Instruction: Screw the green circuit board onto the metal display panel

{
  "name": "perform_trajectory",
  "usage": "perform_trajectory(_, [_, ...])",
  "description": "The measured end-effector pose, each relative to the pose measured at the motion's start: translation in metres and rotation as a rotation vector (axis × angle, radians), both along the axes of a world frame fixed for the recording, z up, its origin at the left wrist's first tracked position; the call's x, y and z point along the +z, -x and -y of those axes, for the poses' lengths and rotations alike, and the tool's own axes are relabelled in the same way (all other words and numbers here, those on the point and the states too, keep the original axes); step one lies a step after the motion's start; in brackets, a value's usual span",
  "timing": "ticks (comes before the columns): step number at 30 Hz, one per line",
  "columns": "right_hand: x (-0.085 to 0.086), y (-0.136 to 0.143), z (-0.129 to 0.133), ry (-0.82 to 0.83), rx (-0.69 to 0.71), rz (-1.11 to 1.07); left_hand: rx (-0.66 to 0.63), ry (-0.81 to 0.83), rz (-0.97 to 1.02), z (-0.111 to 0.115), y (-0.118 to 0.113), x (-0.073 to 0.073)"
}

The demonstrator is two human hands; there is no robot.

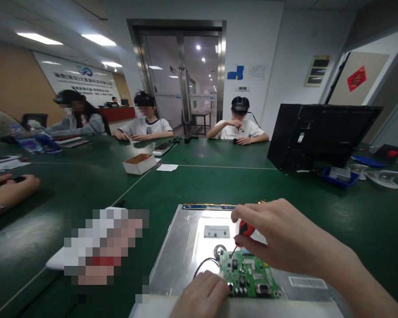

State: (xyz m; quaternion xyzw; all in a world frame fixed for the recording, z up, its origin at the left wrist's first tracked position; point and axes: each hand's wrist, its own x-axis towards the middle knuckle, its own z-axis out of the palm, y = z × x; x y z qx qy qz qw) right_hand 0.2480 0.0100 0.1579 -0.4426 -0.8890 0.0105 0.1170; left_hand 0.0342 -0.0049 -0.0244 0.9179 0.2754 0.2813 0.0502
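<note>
A screwdriver (246, 229) with a red and black handle is pinched in my right hand (268, 232), above a green circuit board (248, 274). Its thin shaft slants down to the board's upper left corner. My left hand (202, 295) has its fingers curled together, with the fingertips against the board's lower left edge; their undersides are hidden. The board lies on a silver metal panel (172, 260), with a black cable (204, 261) and a round dark part (220, 251) beside it.
To the left lies a blurred-out packet (102, 247). A small open box (139, 164) and white paper (167, 168) are further back. A black monitor (321, 137) and a blue tray (340, 177) stand right. Several people sit around the green table (219, 181); another person's hands (13, 192) are at far left.
</note>
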Motion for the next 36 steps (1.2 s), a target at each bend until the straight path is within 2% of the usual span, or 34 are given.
perform_trajectory(9, [0.004, 0.003, 0.004, 0.049, 0.062, -0.002, 0.044, 0.202, 0.022, 0.005, 0.004, 0.011])
perform_trajectory(14, [0.004, 0.002, 0.004, 0.037, 0.053, 0.009, 0.025, 0.178, 0.072, 0.004, 0.002, 0.009])
perform_trajectory(20, [0.005, 0.003, 0.003, 0.036, 0.05, 0.016, 0.04, 0.289, 0.056, 0.005, 0.003, 0.009])
perform_trajectory(25, [0.005, 0.003, 0.003, 0.028, 0.049, 0.015, -0.003, 0.288, 0.129, 0.003, 0.004, 0.005])
perform_trajectory(32, [0.004, 0.001, 0.004, 0.018, 0.06, -0.004, 0.083, 0.339, 0.104, 0.008, 0.003, 0.027])
perform_trajectory(36, [0.005, 0.003, 0.006, 0.053, 0.066, -0.004, 0.105, 0.333, 0.098, 0.009, 0.003, 0.032])
